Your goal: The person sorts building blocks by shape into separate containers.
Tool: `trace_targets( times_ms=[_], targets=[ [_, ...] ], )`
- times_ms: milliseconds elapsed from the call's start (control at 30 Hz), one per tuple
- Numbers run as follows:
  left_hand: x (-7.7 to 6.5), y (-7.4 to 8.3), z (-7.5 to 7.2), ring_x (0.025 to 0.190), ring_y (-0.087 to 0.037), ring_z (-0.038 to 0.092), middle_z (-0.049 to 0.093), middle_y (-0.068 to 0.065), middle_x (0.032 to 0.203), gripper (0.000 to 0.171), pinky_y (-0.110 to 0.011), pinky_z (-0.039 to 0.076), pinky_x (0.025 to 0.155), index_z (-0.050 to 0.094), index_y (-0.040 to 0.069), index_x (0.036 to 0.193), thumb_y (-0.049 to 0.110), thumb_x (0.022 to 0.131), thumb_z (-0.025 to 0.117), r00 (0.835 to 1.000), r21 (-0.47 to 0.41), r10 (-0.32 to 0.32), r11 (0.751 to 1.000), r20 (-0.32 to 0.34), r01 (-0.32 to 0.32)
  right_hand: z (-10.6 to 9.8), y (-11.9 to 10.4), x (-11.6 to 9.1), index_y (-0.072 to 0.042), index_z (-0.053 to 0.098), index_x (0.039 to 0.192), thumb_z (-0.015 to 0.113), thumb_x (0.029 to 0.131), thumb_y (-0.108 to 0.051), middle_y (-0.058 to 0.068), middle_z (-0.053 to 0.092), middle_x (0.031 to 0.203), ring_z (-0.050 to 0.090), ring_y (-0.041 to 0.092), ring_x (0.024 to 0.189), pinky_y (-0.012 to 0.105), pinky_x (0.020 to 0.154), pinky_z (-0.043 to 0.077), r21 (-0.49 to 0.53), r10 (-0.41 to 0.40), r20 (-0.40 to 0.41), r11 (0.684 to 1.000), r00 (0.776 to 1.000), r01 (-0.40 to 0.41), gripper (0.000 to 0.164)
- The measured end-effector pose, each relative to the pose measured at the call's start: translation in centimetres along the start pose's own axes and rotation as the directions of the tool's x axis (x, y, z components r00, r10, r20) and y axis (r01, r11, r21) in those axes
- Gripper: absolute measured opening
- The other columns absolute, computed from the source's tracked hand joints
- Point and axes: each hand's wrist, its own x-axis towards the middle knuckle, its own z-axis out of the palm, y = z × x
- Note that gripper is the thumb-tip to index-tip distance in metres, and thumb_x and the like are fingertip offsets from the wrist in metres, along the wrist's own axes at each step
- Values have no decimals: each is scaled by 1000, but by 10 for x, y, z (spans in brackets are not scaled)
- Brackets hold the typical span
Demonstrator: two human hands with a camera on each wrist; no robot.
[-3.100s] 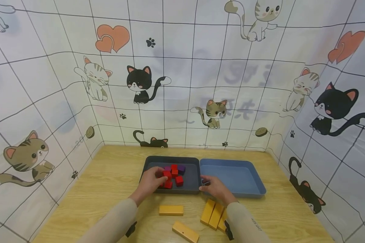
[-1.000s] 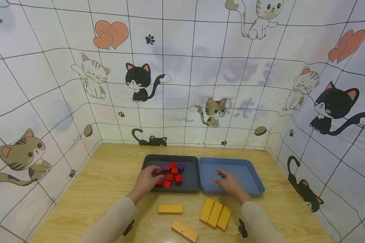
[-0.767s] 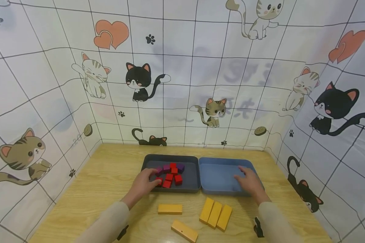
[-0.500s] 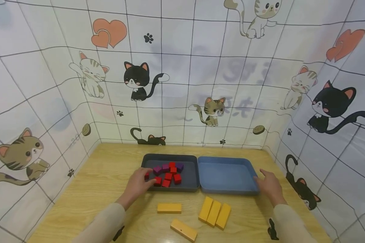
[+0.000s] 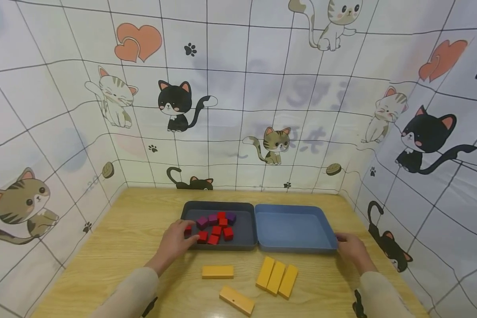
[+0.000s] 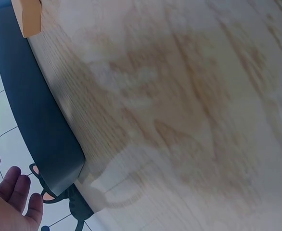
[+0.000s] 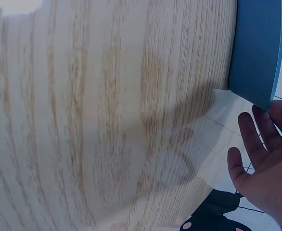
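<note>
My left hand reaches over the left rim of the dark grey tray, thumb and fingers spread apart beside a red cube that it does not visibly grip. Several red cubes and a few purple cubes lie in that tray. In the left wrist view, loose fingers stand off the tray's outer wall. At the right side of the blue tray, my right hand grips the rim near a corner. The right wrist view has its fingers against that corner; the thumb is hidden.
Three yellow blocks lie side by side in front of the blue tray. Two more yellow blocks, one crosswise and one slanted, lie nearer. Cat-print cloth walls enclose the wooden table.
My right hand has moved from between the trays, across the blue tray, to its right rim. My left hand has drawn back left from the cubes, leaving them in the dark tray.
</note>
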Motion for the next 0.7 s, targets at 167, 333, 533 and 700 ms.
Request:
trace_targets(
  times_ms=[167, 333, 533, 700],
  targets=[
    [-1, 0, -2, 110, -34, 58, 62, -16, 119, 47, -51, 47, 93, 65, 2, 124, 24, 86, 79, 1000, 0, -3, 1000, -5, 3, 3, -5, -1, 15, 52, 133, 48, 94, -6, 35, 54, 131, 44, 55, 124, 62, 101, 36, 34, -21, -1, 999, 1000, 21, 44],
    [-1, -1, -3, 109, -35, 58, 63, -15, 117, 47, -52, 46, 93, 65, 2, 123, 24, 85, 80, 1000, 17, 14, 1000, -19, -13, 11, -13, 0, 18, 51, 131, 53, 91, 0, 36, 56, 126, 51, 52, 118, 59, 98, 41, 99, -76, 20, 992, 997, 74, 44],
    [-1, -1, -2, 115, -37, 56, 62, -15, 120, 47, -58, 42, 96, 66, 4, 123, 27, 85, 79, 1000, 20, 19, 1000, -17, -19, 22, -27, 0, 19, 49, 132, 59, 89, 1, 36, 60, 118, 57, 48, 110, 56, 91, 46, 105, -128, 50, 987, 991, 122, 47],
    [-1, 0, -1, 118, -38, 55, 62, -15, 122, 46, -58, 40, 99, 66, 5, 123, 26, 85, 80, 1000, 4, 7, 1000, -16, -7, 29, -41, -3, 16, 49, 134, 62, 90, 0, 34, 61, 117, 58, 45, 109, 55, 91, 47, 110, -115, 71, 988, 991, 107, 49]
  ],
)
